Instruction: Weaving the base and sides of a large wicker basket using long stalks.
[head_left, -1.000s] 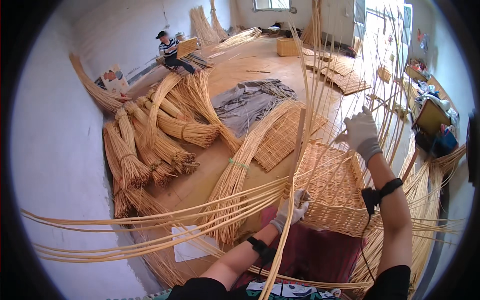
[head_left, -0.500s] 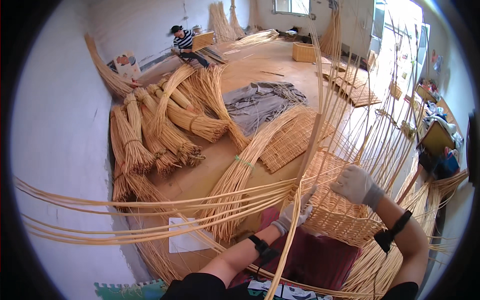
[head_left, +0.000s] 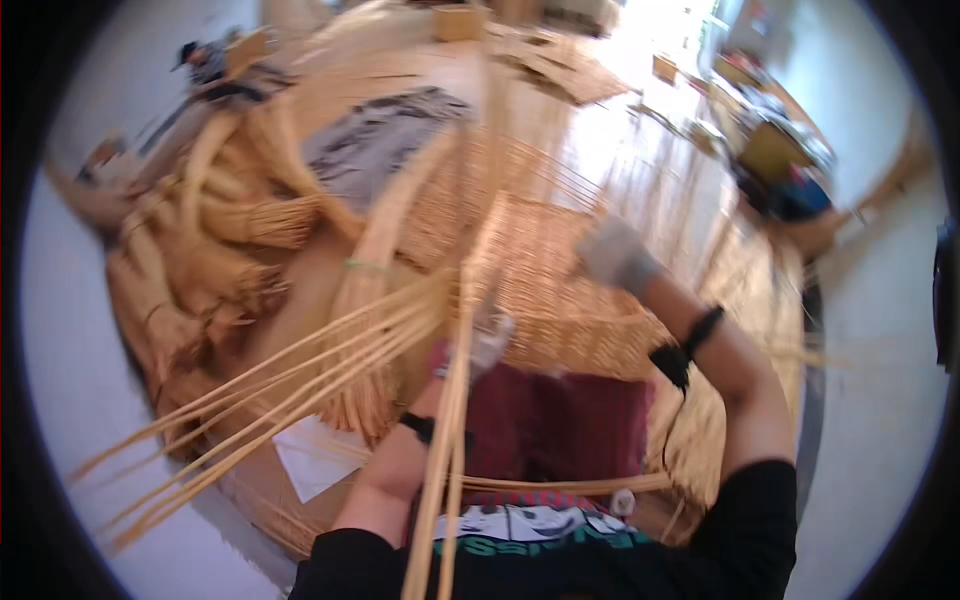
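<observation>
A half-woven wicker basket (head_left: 570, 325) stands in front of me, its tall upright rods blurred. My left hand (head_left: 492, 340), in a pale glove, is at the basket's near left corner. Its fingers look curled, partly behind long pale rods (head_left: 455, 420) that run down toward me; a grey pointed shape (head_left: 490, 290) rises beside it, too smeared to name. My right hand (head_left: 612, 252), gloved as well, is over the basket's right side with fingers closed; what they pinch, if anything, is hidden. More weaving rods (head_left: 290, 390) fan out leftward from the corner.
A dark red cloth (head_left: 560, 425) lies between me and the basket. Bundled rods (head_left: 210, 230) are heaped at the left, near a grey cloth (head_left: 385, 140). A woven panel (head_left: 425, 215) lies beyond the basket. Another person (head_left: 215, 70) sits at the far left. Cluttered furniture (head_left: 775, 150) lines the right wall.
My view has swung to the right, so the room slides left and upward and blurs. Both hands stay at the basket, the left at its corner, the right over its right side.
</observation>
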